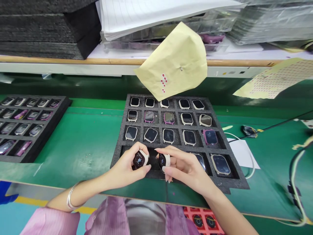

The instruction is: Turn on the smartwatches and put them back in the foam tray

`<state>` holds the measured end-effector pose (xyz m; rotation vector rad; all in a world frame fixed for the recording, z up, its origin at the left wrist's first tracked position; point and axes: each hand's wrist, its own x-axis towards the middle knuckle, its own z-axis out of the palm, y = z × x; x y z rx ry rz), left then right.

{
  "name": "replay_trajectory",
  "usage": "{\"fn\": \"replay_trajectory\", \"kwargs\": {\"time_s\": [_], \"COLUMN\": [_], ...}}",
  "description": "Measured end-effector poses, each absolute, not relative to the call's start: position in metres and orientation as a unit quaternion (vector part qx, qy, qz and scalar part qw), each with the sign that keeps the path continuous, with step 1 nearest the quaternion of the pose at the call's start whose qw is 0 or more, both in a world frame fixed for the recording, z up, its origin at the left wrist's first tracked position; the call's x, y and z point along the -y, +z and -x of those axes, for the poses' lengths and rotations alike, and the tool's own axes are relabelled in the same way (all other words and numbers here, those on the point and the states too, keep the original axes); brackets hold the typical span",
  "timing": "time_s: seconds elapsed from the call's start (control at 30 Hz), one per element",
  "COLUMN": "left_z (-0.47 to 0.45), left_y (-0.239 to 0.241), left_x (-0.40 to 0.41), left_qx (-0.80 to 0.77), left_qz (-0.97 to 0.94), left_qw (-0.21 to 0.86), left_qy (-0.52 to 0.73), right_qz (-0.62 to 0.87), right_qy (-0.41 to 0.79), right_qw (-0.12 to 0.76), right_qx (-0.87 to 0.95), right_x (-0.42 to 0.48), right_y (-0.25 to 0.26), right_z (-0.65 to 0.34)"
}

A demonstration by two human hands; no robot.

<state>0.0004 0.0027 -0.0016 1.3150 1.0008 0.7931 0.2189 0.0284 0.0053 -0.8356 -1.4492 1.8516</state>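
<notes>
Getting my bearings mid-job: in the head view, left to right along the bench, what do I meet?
Foam tray at the left edge, left hand holding a watch, right hand holding another watch, white paper, looped cable.

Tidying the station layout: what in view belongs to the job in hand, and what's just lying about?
Belongs, as I read it:
Left hand, holding a pale-cased watch
Right hand, holding a second pale-cased watch
Foam tray under the hands

Probably just lying about:
Yellow paper
White sheet, right of the tray
Small black item near that sheet
Black foam stack, upper left
</notes>
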Motion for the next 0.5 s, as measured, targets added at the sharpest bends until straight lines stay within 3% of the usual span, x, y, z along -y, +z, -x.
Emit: {"fn": "replay_trajectory", "kwargs": {"time_s": [0.5], "left_z": [-0.0007], "left_y": [0.0], "left_x": [-0.0031], "left_qx": [-0.445], "left_qz": [-0.584], "left_qw": [0.585], "left_qy": [0.344], "right_qz": [0.335], "right_qy": [0.7], "right_qw": [0.306], "right_qx": [0.55], "right_x": [-0.0284], "right_y": [0.0067], "right_z": [-0.2188]}}
